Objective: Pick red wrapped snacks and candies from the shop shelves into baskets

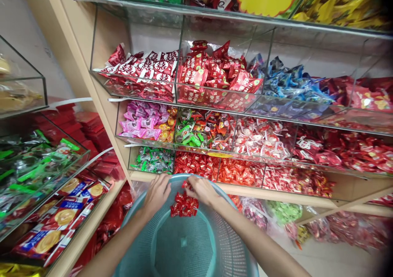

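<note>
A large teal plastic basket (162, 248) with mesh walls stands in front of me, against the candy shelves. My left hand (158, 195) is at its far left rim, fingers bent over the edge. My right hand (201, 190) is over the basket's far side, its fingers curled around red wrapped candies, partly seen at the fingertips. Just below it is a small cluster of red wrapped candies (184, 206) inside the basket, near the far wall; whether they rest or fall, I cannot tell. Behind the rim lies a bin of similar red candies (196, 165).
Clear-walled bins hold pink-wrapped candies (141, 119), green-wrapped candies (155, 159), orange-red candies (239, 172) and blue packets (294, 82). A wooden post (89, 76) rises at left, beside packaged biscuits (66, 211). Bagged sweets (284, 211) sit under the lowest shelf.
</note>
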Tool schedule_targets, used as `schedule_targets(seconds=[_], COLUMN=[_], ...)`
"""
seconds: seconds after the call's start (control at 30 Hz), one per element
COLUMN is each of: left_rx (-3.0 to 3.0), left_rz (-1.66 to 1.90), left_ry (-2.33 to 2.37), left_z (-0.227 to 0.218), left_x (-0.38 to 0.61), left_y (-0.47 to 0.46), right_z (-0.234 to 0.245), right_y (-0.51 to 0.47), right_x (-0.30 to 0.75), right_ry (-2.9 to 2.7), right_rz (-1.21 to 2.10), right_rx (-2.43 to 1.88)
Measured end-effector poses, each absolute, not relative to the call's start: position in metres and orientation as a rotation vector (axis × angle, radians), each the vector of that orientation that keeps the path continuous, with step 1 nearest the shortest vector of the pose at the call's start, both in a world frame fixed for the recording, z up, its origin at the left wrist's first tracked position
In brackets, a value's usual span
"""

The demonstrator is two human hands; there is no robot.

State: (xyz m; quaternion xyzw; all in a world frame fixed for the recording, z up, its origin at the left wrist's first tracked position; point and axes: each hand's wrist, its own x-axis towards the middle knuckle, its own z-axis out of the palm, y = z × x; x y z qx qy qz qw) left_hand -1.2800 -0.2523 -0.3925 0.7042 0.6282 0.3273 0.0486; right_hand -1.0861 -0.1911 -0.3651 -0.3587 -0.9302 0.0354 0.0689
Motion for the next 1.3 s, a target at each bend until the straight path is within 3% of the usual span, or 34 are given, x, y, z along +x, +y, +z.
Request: schedule_targets(seconds=[0.23, 0.67, 0.8, 1.1, 1.3], left_rx=[1.462, 1.192, 1.373, 1.836, 2.121], left_rz=[1.082, 0.999, 0.906, 0.746, 0.828], left_ry=[1.472, 1.525, 1.643, 1.991, 1.991], left_z=[-0.400, -0.428, -0.433, -0.394, -0.377], left_x=[-1.256, -1.256, -1.260, -1.283, -1.290], left_y=[-0.249, -0.255, -0.257, -0.257, -0.257], right_z=[-0.375, -0.386, -0.399, -0.411, -0.422], right_y=[-0.209, -0.217, -0.220, -0.226, -0.229], right_x=[-1.098, -1.097, -1.092, -1.089, -1.095], right_ry=[-2.873, -2.934, -3.016, -3.147, -3.130], right_rz=[0.148, 0.316, 0.294, 0.176, 0.109], right_rx=[-1.047, -1.167, -1.200, -1.060, -1.100])
